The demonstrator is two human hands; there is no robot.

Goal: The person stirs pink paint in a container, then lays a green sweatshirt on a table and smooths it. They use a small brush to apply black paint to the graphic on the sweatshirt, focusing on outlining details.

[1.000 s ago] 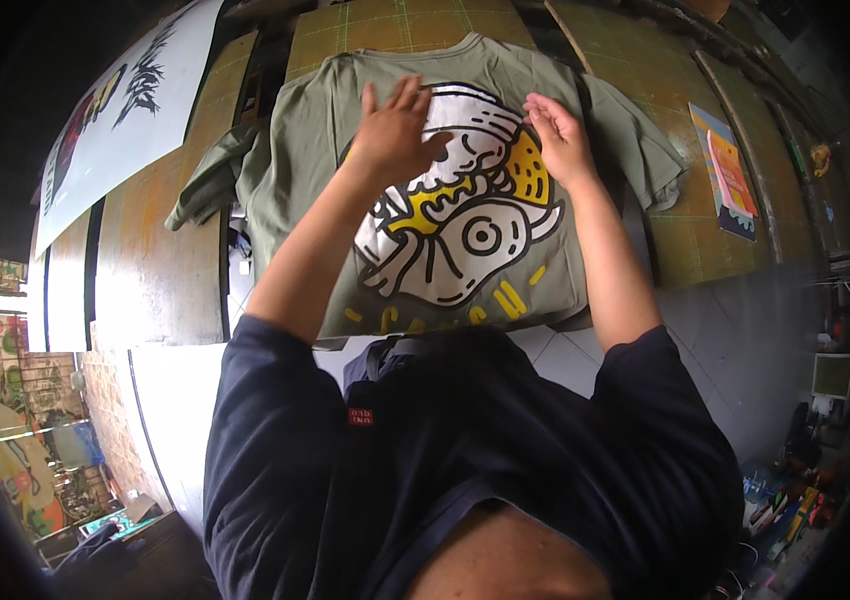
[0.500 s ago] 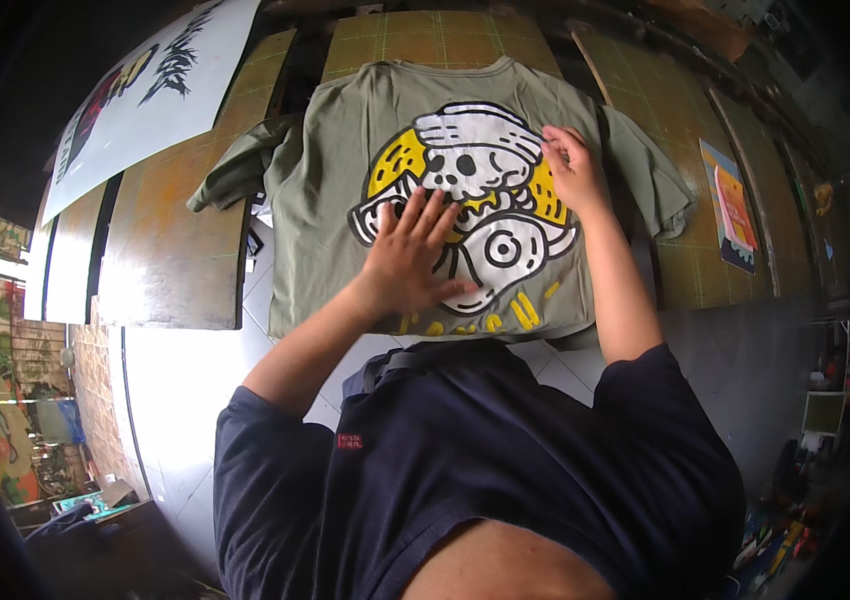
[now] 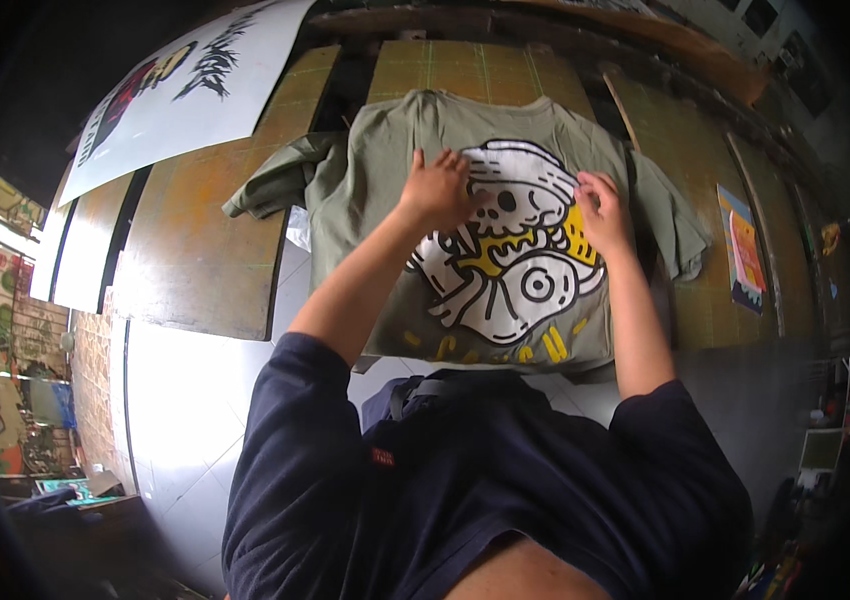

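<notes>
An olive-green T-shirt (image 3: 370,200) lies spread on a wooden board in front of me, collar at the far end and sleeves out to both sides. Its large print (image 3: 535,285) shows a white skull in a cap above a white fish, with yellow patches and yellow lettering below. My left hand (image 3: 438,190) is open, its fingers at the upper left edge of the print, covering part of it. By the print's right edge is my right hand (image 3: 605,210), fingers loosely bent and apart, with nothing held. Whether its fingertips touch the cloth I cannot tell.
More worn wooden boards (image 3: 200,245) stand left and right, with dark gaps between them. A large white printed sheet (image 3: 190,95) covers the far left ones. Some small colourful cards (image 3: 742,250) lie on a board at right. Pale floor tiles (image 3: 200,400) show below.
My left hand has moved from the middle of the print up to its upper left edge. My right hand stays by the print's right side. The view has shifted somewhat.
</notes>
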